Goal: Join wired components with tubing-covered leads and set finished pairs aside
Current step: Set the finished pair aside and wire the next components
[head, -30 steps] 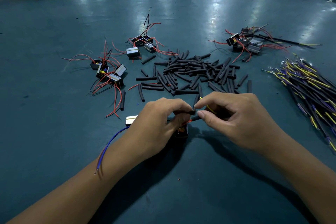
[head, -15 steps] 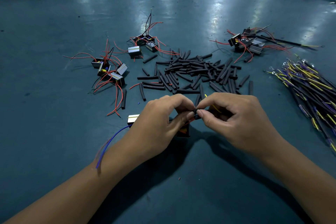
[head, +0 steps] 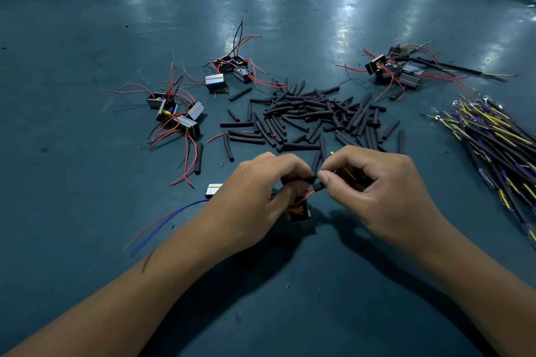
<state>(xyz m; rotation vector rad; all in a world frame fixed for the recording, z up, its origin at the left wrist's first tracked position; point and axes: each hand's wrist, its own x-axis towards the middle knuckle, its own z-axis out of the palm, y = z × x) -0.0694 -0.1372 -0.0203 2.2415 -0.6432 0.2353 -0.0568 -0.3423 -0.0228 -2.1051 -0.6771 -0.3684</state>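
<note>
Left hand [head: 255,197] and right hand [head: 374,191] pinching tubing [head: 317,186], perhaps red-wired

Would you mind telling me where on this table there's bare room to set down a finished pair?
Bare table lies on the near left, below the left cluster of components; also the far strip beyond all the parts. Crowded: the centre's pile of black tubing, and the right edge's bundle of leads.

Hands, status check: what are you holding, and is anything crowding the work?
Left hand and right hand both pinching one black tubing piece over the component. Tubing pile just beyond, not touching.
</note>
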